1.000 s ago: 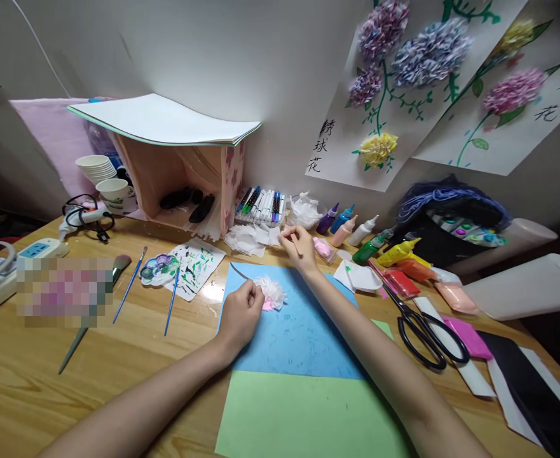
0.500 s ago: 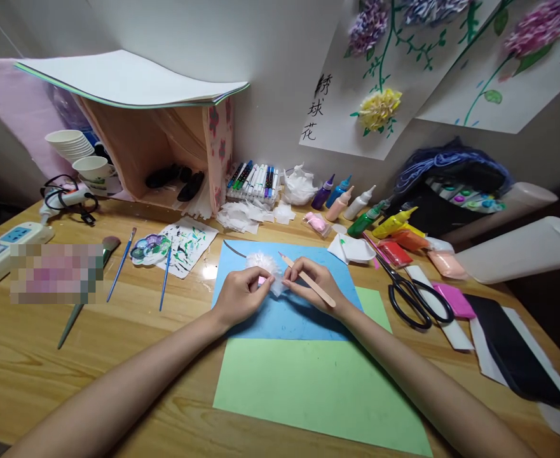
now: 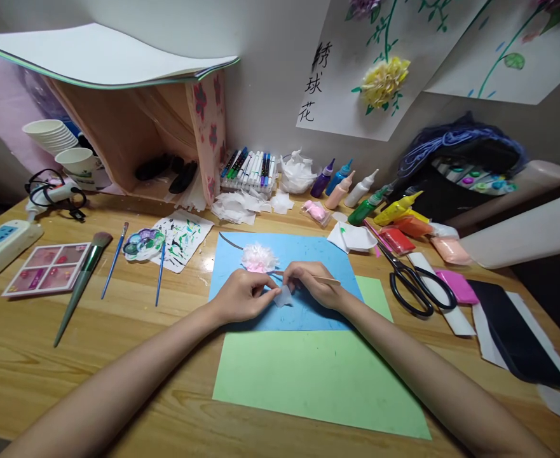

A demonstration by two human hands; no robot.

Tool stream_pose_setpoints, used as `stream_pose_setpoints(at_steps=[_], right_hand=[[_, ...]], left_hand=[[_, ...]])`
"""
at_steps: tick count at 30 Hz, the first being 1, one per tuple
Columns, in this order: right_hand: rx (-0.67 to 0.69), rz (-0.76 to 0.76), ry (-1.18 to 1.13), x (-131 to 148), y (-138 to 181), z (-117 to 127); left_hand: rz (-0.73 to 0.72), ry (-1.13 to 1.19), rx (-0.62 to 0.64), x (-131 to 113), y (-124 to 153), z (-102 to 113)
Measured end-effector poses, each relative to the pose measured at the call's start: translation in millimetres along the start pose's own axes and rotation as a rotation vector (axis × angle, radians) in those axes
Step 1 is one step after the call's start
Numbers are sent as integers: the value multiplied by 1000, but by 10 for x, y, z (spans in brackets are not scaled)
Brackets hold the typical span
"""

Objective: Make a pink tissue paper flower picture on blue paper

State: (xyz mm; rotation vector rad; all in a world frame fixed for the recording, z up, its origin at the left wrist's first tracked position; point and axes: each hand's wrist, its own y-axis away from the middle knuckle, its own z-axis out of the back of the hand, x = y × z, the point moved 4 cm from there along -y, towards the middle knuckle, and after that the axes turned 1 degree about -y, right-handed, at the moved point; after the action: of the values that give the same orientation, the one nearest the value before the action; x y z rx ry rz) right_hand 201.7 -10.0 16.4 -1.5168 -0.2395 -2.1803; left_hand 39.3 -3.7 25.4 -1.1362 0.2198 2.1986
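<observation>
Tissue pc (image 3: 284, 296), v. thin, may tear if we tug: our L hand (image 3: 244, 296) has it pinched, R hand (image 3: 315, 284) clamped on wooden stick (image 3: 328, 280).

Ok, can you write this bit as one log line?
left hand: at white tissue piece | right hand: holding wooden stick | white-pink flower: on blue sheet | green sheet: partly under blue sheet
</observation>
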Motion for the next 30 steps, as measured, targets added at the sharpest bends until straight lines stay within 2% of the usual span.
stream_pose_setpoints(at_steps=[11,13,16,18,21,30], right_hand=[[-66,14,40,10,1,31],[-140,80,81,35,32,48],[-203,262,171,117,83,44],[-160,370,237,167,96,4],[-91,432,325,183,81,-51],[-47,362,441,109,28,-92]], left_hand=[[110,-209,-284,93,-23,61],[114,-229,-309,94,-28,62],[120,-250,-325,90,-35,59],[125,-254,-330,90,-40,58],[121,-263,-343,94,-51,57],[143,-276,-334,104,-76,44]])
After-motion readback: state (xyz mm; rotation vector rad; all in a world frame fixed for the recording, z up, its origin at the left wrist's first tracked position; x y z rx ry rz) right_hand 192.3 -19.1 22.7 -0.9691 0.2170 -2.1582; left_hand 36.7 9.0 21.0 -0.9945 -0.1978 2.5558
